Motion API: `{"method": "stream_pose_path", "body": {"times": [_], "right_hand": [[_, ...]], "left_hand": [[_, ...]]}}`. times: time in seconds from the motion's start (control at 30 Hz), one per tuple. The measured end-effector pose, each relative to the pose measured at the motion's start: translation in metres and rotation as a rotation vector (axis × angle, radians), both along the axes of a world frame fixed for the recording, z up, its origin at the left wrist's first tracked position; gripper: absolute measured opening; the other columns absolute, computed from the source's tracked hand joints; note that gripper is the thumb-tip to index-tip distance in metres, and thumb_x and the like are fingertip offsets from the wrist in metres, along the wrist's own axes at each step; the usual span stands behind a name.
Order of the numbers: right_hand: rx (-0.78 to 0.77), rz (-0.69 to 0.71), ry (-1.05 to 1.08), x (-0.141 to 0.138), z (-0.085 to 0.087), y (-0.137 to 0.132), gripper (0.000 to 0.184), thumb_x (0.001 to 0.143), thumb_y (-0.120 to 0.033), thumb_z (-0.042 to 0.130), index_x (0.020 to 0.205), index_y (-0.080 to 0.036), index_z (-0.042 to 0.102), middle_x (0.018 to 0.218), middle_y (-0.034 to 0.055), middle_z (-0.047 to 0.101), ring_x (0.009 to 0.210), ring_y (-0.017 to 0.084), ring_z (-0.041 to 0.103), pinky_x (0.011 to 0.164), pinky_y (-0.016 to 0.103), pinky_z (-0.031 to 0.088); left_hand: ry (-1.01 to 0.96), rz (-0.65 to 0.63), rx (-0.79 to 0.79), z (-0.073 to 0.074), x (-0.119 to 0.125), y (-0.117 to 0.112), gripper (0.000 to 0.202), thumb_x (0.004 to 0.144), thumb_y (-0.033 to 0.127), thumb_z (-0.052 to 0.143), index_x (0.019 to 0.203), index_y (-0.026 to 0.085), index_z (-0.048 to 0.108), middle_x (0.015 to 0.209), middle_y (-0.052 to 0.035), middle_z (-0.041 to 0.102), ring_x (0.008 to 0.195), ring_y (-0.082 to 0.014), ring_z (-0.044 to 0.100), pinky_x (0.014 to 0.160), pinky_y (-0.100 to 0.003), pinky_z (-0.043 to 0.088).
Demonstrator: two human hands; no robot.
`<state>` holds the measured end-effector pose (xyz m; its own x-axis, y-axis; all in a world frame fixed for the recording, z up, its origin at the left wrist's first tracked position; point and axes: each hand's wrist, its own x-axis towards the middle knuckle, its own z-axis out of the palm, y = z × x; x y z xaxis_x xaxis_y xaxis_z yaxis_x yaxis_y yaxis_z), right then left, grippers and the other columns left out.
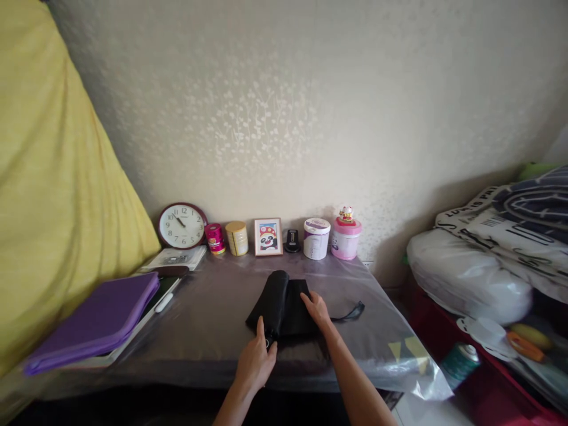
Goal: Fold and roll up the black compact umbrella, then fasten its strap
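A black folding umbrella [273,302] lies on the plastic-covered table [213,319] in front of me, its cloth partly spread to the right. At the near end, my left hand [258,360] is closed around its handle, index finger stretched along the cloth. My right hand [316,309] pinches the flat fold of cloth near its right edge. A dark strap [350,312] trails from the cloth across the table to the right.
Along the wall stand a clock [181,225], several tins and tubs, a panda picture frame [268,236] and a small black device [291,241]. A purple folder [95,313] lies left, beside a yellow curtain [57,177]. Bedding [510,231] and a spray can [461,364] are right.
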<state>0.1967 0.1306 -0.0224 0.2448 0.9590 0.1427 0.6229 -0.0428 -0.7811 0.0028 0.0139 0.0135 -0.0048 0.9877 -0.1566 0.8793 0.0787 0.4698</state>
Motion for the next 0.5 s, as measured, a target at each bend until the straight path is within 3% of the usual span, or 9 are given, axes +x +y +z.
{"method": "stream_pose_path", "body": {"times": [0.5], "right_hand": [[0.076, 0.089, 0.191, 0.002, 0.013, -0.014, 0.033, 0.068, -0.049, 0.051, 0.067, -0.017, 0.061, 0.059, -0.0004, 0.057, 0.063, 0.017, 0.053, 0.056, 0.026, 0.039]], "left_hand": [[0.003, 0.003, 0.013, -0.001, 0.0, -0.001, 0.066, 0.085, 0.036, 0.033, 0.138, 0.01, 0.004, 0.103, -0.0122, 0.063, 0.089, -0.0196, 0.06, 0.073, -0.027, 0.038]]}}
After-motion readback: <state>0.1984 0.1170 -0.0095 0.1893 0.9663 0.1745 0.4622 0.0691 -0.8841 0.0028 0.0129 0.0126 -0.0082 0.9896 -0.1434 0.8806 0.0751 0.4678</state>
